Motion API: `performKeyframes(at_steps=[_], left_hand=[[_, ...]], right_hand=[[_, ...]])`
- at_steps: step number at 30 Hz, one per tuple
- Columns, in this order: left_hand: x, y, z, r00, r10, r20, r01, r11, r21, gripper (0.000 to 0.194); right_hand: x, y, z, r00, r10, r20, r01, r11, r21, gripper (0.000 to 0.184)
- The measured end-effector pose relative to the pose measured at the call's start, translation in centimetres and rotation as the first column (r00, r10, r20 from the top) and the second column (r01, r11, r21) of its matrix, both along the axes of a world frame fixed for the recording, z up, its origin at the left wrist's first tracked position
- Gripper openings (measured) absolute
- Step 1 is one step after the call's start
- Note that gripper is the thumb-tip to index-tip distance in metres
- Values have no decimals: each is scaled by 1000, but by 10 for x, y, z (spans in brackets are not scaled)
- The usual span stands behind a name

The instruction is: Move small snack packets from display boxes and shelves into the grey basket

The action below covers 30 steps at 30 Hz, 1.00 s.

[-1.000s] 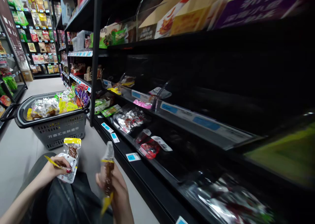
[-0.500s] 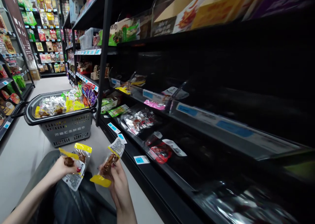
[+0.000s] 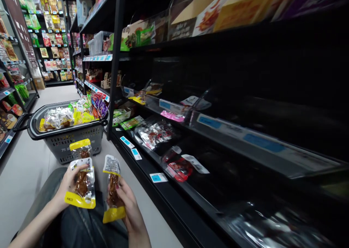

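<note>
My left hand [image 3: 67,186] pinches two snack packets, one overlapping the other. The front snack packet [image 3: 81,184] shows brown food through clear film, with a white top and a yellow bottom band. Behind it, the second packet [image 3: 80,146] sticks up with its yellow end on top. My right hand [image 3: 128,200] grips a similar snack packet [image 3: 112,190], held upright with its yellow band down. Both hands are above my lap, side by side and apart. Just beyond them on the floor stands a grey shopping basket [image 3: 79,134] heaped with packaged snacks.
Black shelving [image 3: 152,190] runs along my right, with price labels [image 3: 158,178] on its edges. On the bottom shelf lie a red packet [image 3: 180,169] and several silver packets [image 3: 156,133]. Another shelf unit [image 3: 8,92] stands left across the aisle, and hung snack bags [image 3: 53,21] cover the far end.
Both hands have turned their packets, so the brown food and yellow bands now face me. The view shifted slightly left at first, then stayed almost still. The basket has not moved.
</note>
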State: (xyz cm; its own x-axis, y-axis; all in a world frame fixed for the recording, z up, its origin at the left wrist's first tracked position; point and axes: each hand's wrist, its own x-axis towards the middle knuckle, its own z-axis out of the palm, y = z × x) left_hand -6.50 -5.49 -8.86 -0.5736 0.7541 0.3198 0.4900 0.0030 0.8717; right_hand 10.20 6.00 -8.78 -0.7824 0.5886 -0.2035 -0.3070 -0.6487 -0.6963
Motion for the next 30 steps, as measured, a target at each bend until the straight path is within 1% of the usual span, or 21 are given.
performKeyframes(at_steps=[3, 6, 9, 11, 14, 16, 18, 19, 21, 23, 25, 27, 30], left_hand=[[2, -3, 6, 979, 24, -204, -37, 998, -60, 51], [4, -4, 5, 938, 37, -344, -69, 994, -82, 61], [7, -3, 4, 908, 19, -418, -67, 993, -102, 68], [11, -3, 5, 897, -4, -442, -60, 990, -129, 71], [17, -1, 10, 872, -51, -486, -29, 987, -157, 75], [18, 0, 12, 854, -88, -512, -6, 984, -179, 76], [16, 2, 12, 861, -117, -495, 11, 978, -211, 80], [14, 3, 12, 877, -120, -465, 13, 974, -226, 82], [11, 4, 10, 924, -108, -367, 17, 970, -244, 87], [10, 5, 9, 956, -86, -279, 22, 974, -227, 89], [10, 6, 9, 970, -87, -225, 45, 982, -184, 87], [11, 7, 10, 977, -103, -184, 76, 986, -145, 83], [11, 10, 9, 991, -83, -104, 73, 992, -99, 72]], right_hand=[[-4, -1, -5, 1000, 23, -18, -23, 1000, 21, 43], [-10, -4, -10, 997, 76, -16, -74, 992, 105, 45], [-18, -10, -12, 999, 38, 0, -37, 978, 207, 45], [-22, -14, -11, 998, 53, -24, -47, 976, 213, 48], [-26, -17, -10, 990, 133, -45, -121, 970, 210, 47], [-27, -17, -9, 994, 106, 6, -104, 958, 266, 43], [-28, -15, -10, 998, -2, 61, -20, 939, 344, 39], [-28, -14, -10, 995, -66, 80, 31, 923, 384, 38], [-28, -13, -12, 977, -182, 109, 114, 884, 454, 36], [-28, -14, -14, 956, -256, 141, 156, 854, 497, 35], [-29, -14, -15, 948, -285, 143, 180, 850, 496, 34], [-30, -13, -15, 954, -281, 105, 203, 863, 462, 35], [-31, -9, -16, 950, -303, 82, 243, 876, 417, 37]])
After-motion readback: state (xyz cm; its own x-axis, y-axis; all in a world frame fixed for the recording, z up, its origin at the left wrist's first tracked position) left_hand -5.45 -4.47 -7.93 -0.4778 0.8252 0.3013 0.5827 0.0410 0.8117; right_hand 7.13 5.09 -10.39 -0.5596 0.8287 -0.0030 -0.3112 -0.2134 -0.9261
